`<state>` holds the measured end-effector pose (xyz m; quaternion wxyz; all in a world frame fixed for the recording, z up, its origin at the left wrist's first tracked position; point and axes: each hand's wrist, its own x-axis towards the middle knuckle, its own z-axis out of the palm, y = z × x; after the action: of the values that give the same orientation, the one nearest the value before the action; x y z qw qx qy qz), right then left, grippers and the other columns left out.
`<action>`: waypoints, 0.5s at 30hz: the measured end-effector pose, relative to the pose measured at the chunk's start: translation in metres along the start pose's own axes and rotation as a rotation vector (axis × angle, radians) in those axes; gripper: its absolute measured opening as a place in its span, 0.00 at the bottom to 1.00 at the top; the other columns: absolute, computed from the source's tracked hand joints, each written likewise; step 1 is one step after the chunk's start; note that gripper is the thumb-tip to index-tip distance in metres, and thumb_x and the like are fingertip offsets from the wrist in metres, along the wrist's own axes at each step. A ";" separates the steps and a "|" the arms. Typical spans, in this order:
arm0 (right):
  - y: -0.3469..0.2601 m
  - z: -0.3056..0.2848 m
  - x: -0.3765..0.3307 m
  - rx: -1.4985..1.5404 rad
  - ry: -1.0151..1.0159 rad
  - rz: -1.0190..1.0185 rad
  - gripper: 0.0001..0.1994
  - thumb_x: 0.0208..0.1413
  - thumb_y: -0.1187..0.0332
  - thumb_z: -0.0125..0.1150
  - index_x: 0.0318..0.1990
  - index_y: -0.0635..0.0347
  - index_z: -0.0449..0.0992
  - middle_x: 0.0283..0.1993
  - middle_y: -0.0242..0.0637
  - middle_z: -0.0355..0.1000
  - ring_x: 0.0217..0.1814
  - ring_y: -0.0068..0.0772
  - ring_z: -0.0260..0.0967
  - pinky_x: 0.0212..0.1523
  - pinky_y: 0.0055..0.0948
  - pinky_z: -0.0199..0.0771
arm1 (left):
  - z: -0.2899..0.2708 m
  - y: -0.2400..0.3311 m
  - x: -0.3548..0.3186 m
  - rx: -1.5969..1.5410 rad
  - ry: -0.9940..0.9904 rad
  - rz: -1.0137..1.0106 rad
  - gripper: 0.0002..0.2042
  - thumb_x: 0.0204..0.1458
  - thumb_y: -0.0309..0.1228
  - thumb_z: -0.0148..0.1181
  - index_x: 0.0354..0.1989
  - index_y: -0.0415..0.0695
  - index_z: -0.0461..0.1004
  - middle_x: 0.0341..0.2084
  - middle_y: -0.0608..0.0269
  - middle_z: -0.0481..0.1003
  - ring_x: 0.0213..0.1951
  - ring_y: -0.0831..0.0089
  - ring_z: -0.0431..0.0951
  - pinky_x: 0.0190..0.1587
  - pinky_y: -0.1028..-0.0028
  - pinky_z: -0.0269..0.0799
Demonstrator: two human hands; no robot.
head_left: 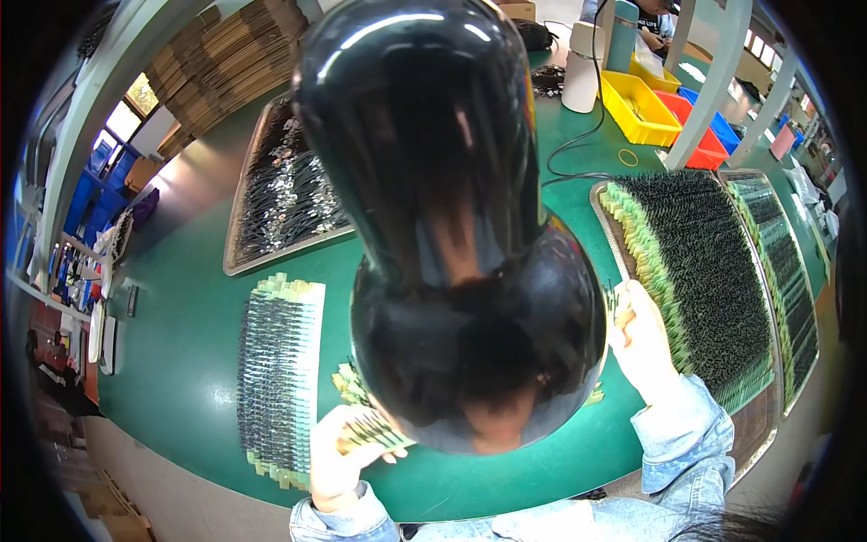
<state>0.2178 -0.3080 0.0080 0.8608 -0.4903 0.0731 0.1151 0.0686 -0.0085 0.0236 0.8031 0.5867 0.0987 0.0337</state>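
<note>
A large glossy black rounded housing (488, 334) fills the middle of the head view and hides the table between my hands. At its lower left, my left hand (339, 456) is closed around a small bunch of pale green strips with thin dark leads (372, 431). More pale green strips (348, 384) show just beyond that hand, partly covered by the housing. My right hand (641, 339) is at the housing's right side, fingers pinched on a pale green strip (616, 303) with dark leads, partly hidden. It is close to a tray (616, 237) packed with similar black-leaded strips.
On the green table (181, 361), rows of leaded strips (280, 379) lie on a white sheet at left. A tray (237, 244) of black and silver parts stands behind. Another filled tray (786, 289), a yellow bin (637, 108), a white bottle (581, 72) and a black cable (569, 144) are at right.
</note>
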 end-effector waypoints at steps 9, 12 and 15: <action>-0.015 0.001 -0.024 -0.267 -0.068 -0.303 0.13 0.53 0.63 0.41 0.43 0.60 0.63 0.34 0.31 0.63 0.34 0.18 0.61 0.33 0.19 0.61 | 0.004 0.012 -0.009 0.353 -0.217 -0.365 0.09 0.43 0.23 0.51 0.34 0.34 0.66 0.22 0.59 0.73 0.16 0.85 0.64 0.17 0.86 0.58; -0.067 0.028 -0.048 -0.192 -0.160 -0.579 0.24 0.53 0.59 0.37 0.54 0.66 0.54 0.51 0.39 0.58 0.51 0.27 0.55 0.49 0.23 0.54 | -0.018 0.002 -0.030 0.262 -0.094 -0.268 0.09 0.42 0.22 0.52 0.34 0.33 0.66 0.22 0.56 0.73 0.17 0.82 0.65 0.17 0.85 0.59; -0.116 0.033 -0.099 -0.367 -0.624 -0.862 0.24 0.53 0.61 0.33 0.54 0.68 0.52 0.54 0.42 0.55 0.57 0.30 0.50 0.54 0.26 0.50 | -0.034 -0.003 -0.046 0.179 -0.093 -0.107 0.10 0.41 0.22 0.52 0.34 0.32 0.65 0.23 0.50 0.72 0.15 0.80 0.66 0.17 0.83 0.62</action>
<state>0.1541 -0.3488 0.1444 0.7114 -0.5603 -0.4130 -0.0968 0.0169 0.0145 0.0160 0.7519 0.6508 0.0952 -0.0454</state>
